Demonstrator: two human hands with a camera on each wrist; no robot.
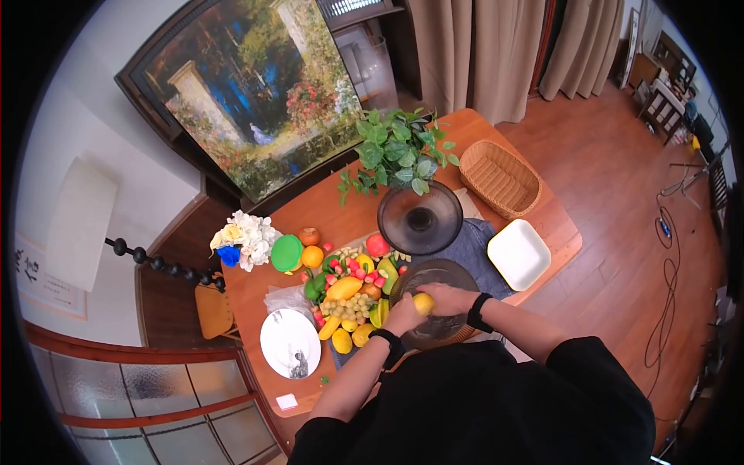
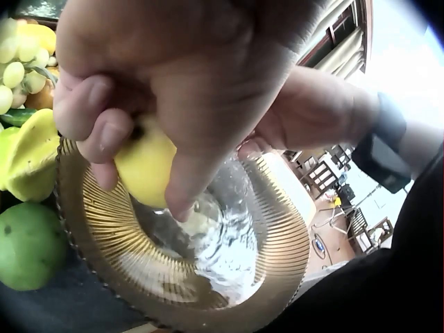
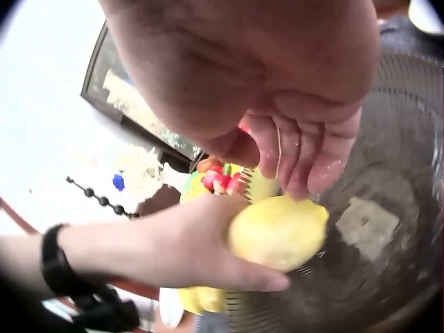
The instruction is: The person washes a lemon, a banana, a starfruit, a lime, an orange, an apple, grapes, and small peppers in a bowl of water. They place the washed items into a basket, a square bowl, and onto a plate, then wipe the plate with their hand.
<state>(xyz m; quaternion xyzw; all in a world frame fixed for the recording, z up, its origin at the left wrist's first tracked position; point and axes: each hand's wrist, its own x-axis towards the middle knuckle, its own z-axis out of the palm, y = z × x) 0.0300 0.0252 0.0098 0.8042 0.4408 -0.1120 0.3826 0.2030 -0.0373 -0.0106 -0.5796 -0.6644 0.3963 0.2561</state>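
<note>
A yellow lemon [image 3: 277, 232] is gripped in my left hand [image 1: 404, 314], thumb on one side and fingers curled round the other. It hangs over a ribbed, amber-tinted glass bowl [image 2: 107, 229] of water. My right hand [image 1: 451, 299] reaches over the same bowl from the right; its wet, loosely bent fingers [image 3: 326, 163] have their tips right at the top of the lemon in the right wrist view. A pale flat piece [image 3: 366, 225] with a small dark spot shows in the water.
Left of the bowl lies a heap of fruit with grapes [image 1: 349, 308] and a star fruit [image 2: 31, 156]. Around stand a white plate [image 1: 279, 341], a dark glass dish [image 1: 395, 232], a white tray [image 1: 519, 256], a wicker basket [image 1: 496, 178] and a leafy plant [image 1: 399, 147].
</note>
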